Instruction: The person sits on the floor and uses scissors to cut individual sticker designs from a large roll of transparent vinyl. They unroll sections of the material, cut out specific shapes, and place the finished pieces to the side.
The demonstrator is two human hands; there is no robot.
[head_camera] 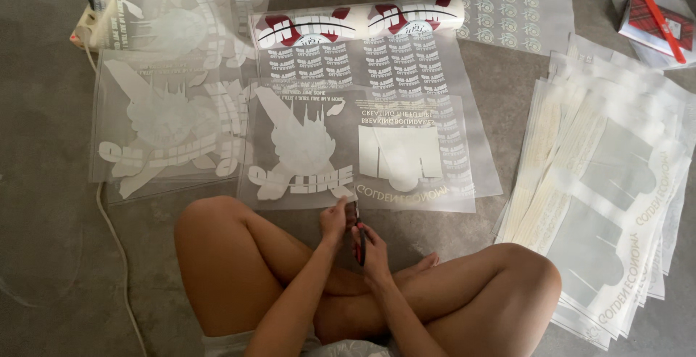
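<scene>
Scissors (359, 237) gripped in right hand (371, 245), left hand (334, 217) pinching film sheet (406, 183)

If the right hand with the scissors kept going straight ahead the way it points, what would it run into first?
Most likely the near edge of the clear printed film sheet. The right hand aims its red-handled scissors away from the body, blades already at that edge.

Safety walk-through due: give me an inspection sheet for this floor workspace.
Surface: grey floor, person seated cross-legged.
Job's things: clear printed film sheet unrolled from a roll; red-handled scissors at its near edge.
Clutter: cut film sheets at left, stacked sheets at right, bagged red item top right.
Grippers: left hand pinches the sheet edge; right hand holds the scissors.
Cables: white cord runs to a power strip.
Surroundings: nothing seen.
</scene>
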